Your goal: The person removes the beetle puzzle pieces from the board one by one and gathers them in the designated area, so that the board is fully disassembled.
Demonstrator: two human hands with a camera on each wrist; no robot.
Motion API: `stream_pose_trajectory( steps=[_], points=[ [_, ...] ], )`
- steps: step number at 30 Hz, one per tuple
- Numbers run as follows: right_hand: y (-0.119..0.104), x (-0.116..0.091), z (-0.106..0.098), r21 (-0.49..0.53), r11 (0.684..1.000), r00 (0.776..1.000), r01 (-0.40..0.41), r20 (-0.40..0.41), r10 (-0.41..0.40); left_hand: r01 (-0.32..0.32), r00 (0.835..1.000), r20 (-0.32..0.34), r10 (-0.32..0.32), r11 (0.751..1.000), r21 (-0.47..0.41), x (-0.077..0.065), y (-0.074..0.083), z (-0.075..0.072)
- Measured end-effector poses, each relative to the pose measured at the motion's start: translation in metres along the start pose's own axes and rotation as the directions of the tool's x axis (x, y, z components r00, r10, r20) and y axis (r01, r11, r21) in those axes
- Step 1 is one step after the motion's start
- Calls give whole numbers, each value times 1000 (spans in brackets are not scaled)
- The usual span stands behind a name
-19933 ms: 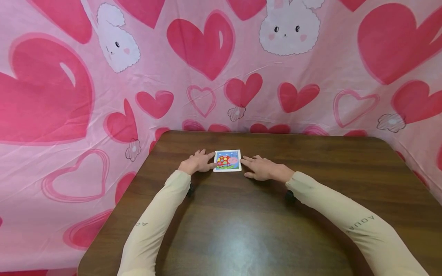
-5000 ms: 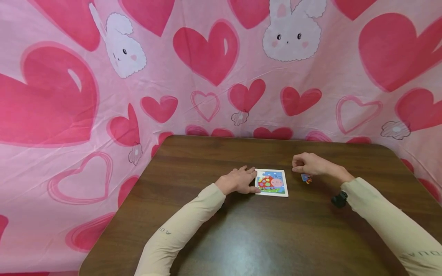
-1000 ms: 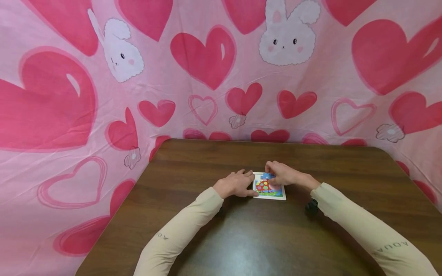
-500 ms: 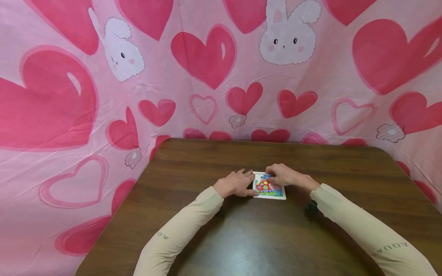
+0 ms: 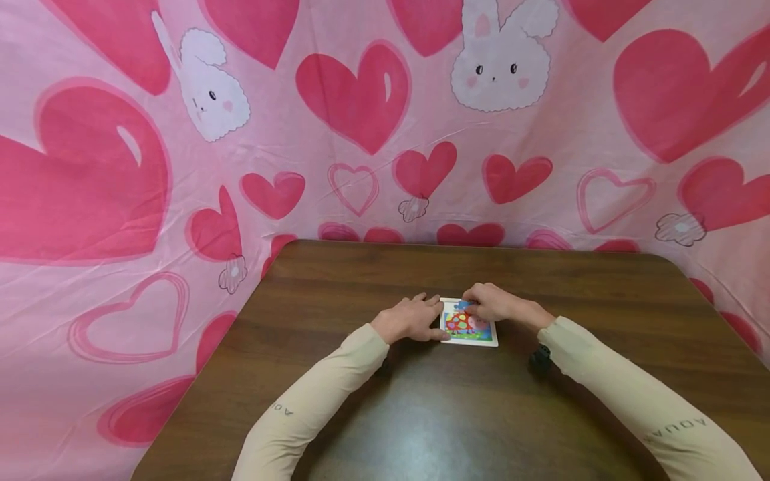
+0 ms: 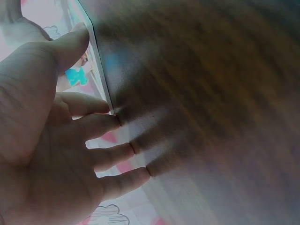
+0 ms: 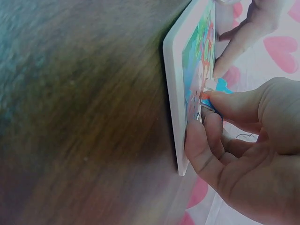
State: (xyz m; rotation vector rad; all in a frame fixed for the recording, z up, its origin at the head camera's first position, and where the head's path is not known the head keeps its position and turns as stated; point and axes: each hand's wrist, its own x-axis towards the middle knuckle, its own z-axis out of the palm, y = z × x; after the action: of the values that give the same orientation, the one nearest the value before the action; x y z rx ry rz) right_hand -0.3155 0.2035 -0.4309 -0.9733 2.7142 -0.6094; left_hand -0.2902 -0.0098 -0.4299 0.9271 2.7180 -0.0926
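Right wrist view: pinching puzzle piece [image 7: 222,86] with right hand [image 5: 494,304]; likely handling light, stiff, best gripping by edges. Resting straight-fingered left hand [image 5: 409,319] against tray [image 7: 174,89].

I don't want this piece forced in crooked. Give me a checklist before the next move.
1. Grip: ok; the right hand pinches the blue puzzle piece.
2. Board flat: ok; the puzzle board lies on the table.
3. Left hand placed: ok; at the board's left edge.
4. Unfilled space: ok; a bare white patch shows at the board's far left.
5. Piece seated: not ok; held tilted, not flush.
6. Outline matches space: cannot tell; fingers cover part.
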Motion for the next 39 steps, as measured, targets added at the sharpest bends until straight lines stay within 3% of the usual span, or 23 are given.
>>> stream_pose_trajectory(
  steps=[7, 14, 25, 39],
  points=[
    [1, -3, -6, 27, 1000, 999, 7, 33, -7, 8, 1000, 3, -8, 1000, 1, 0, 0, 0],
    [5, -13, -14, 117, 991, 998, -61, 36, 57, 16, 1000, 13, -16, 1000, -10, 2, 0, 1],
    [22, -30, -26, 188, 975, 993, -116, 38, 111, 22, 1000, 13, -22, 1000, -10, 4, 1, 1],
    [45, -57, -43, 289, 948, 991, -134, 63, 120, 21, 1000, 8, -21, 1000, -19, 2, 1, 1]
  ],
)
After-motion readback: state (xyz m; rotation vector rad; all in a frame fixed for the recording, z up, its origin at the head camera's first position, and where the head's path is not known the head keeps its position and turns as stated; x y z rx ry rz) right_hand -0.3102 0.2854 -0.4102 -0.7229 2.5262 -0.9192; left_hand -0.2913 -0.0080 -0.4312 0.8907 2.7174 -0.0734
